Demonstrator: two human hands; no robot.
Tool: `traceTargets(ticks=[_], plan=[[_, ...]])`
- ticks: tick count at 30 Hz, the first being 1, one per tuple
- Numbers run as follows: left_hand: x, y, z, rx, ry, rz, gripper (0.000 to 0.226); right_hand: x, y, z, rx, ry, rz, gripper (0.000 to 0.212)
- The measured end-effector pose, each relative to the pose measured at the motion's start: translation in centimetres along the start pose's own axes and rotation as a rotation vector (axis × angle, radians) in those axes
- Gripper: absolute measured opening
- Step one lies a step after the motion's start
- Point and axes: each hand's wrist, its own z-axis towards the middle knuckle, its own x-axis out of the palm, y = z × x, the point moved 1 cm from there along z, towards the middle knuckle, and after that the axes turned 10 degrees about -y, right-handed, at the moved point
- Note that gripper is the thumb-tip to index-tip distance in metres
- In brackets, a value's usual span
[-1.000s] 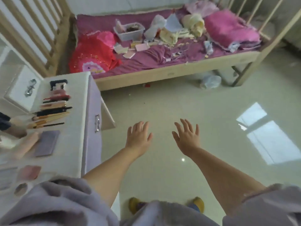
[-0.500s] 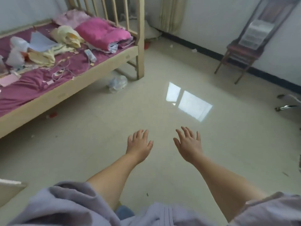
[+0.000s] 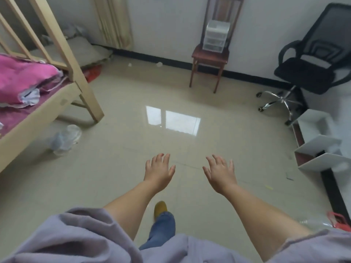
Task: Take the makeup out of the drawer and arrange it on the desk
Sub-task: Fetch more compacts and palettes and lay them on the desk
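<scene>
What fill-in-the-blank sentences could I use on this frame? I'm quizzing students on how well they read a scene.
1. Both the left hand and the right hand hold ____.
2. The clear drawer organizer stands on the seat of the ____ chair.
3. The black office chair stands to the ____ of the wooden chair in the picture.
4. The crumpled plastic bag lies on the ____.

Missing words: nothing; wooden; right; floor

Soft, even daylight. Bright window glare on glossy floor [image 3: 172,121]. Faint shadows under wooden chair [image 3: 209,61] and bed frame [image 3: 79,86]. Wide-angle bowing at edges; overall slight softness, possibly motion blur.
</scene>
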Motion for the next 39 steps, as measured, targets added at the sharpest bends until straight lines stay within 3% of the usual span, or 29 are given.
traceTargets(ticks=[9, 25, 32, 39], plan=[[-5.9, 1.0, 22.6, 0.090, -0.029, 0.057, 0.054, -5.4, 2.5, 20.0, 0.025, -0.049, 0.063, 0.049], [-7.7, -7.9, 61.7, 0.125, 0.001, 0.037, 0.054, -10.8, -9.3, 58.0, 0.091, 0.015, 0.024, 0.050], [-8.4, -8.1, 78.1, 0.060, 0.009, 0.049, 0.054, -12.9, -9.9, 75.3, 0.047, 0.013, 0.031, 0.050], [-10.5, -7.7, 99.1, 0.187, 0.014, 0.117, 0.054, -14.5, -10.6, 93.2, 0.200, -0.013, 0.114, 0.050]])
